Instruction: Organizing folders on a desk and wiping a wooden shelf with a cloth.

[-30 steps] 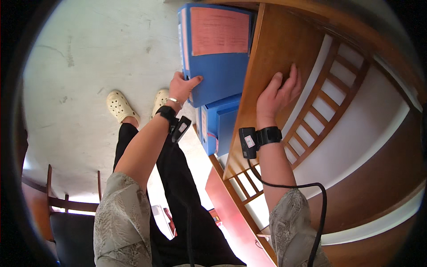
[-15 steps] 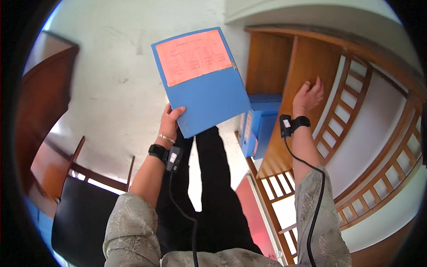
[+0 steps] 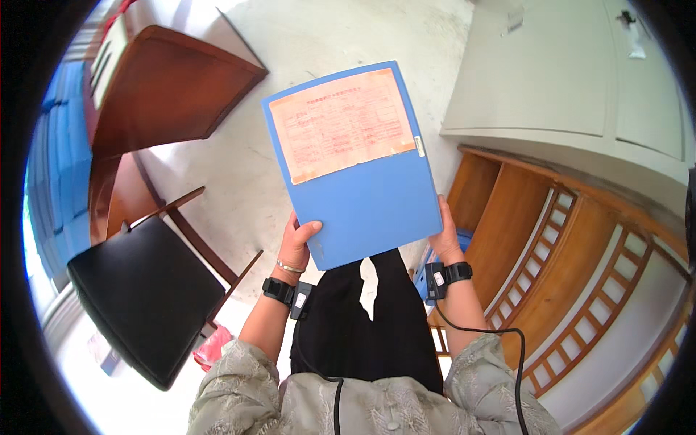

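Note:
A blue file binder (image 3: 362,214) with a pink printed sheet (image 3: 341,127) on its cover is held up in front of me, cover facing up. My left hand (image 3: 299,243) grips its lower left corner, thumb over the cover. Along the lower right edge, my right hand (image 3: 445,228) is closed on the same binder, fingers mostly hidden beneath it. Behind that hand, more blue binders (image 3: 462,238) show partly on the wooden shelving (image 3: 511,225).
A dark wooden desk (image 3: 177,94) stands at upper left, with stacked blue objects (image 3: 61,167) beside it. A black-seated chair (image 3: 145,297) is at lower left. A pale cabinet (image 3: 533,65) rises above the shelving at upper right. Pale floor (image 3: 319,36) lies beyond the binder.
The binder came out from the shelving leftward in my left hand. My right hand left the wooden board and took hold of it. The view has turned, showing more desk and cabinet.

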The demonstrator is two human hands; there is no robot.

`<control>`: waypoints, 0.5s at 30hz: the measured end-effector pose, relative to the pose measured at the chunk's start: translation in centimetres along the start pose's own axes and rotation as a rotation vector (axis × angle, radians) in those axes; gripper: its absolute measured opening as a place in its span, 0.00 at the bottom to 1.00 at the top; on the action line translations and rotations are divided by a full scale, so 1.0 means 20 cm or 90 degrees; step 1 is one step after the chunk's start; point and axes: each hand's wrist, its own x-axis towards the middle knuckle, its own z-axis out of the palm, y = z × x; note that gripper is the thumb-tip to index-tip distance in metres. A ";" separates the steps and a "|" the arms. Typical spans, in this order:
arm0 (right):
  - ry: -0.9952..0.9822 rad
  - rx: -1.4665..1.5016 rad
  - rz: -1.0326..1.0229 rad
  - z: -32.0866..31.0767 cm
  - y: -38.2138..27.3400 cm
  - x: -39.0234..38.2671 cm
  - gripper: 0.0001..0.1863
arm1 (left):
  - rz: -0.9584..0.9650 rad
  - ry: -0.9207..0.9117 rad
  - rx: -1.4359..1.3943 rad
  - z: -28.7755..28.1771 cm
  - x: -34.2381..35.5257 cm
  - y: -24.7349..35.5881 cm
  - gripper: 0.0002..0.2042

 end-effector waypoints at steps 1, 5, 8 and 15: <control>-0.126 0.051 0.002 0.03 -0.03 -0.03 0.32 | 0.002 0.000 -0.019 0.03 -0.07 0.06 0.32; -0.248 0.170 -0.008 0.13 -0.37 -0.24 0.36 | 0.056 0.022 -0.020 0.06 -0.33 0.23 0.32; -0.340 0.092 -0.053 0.13 -0.57 -0.34 0.43 | 0.101 0.026 -0.011 0.10 -0.50 0.29 0.31; -0.362 -0.036 -0.063 0.18 -0.85 -0.55 0.45 | 0.152 0.063 -0.038 0.26 -0.81 0.31 0.30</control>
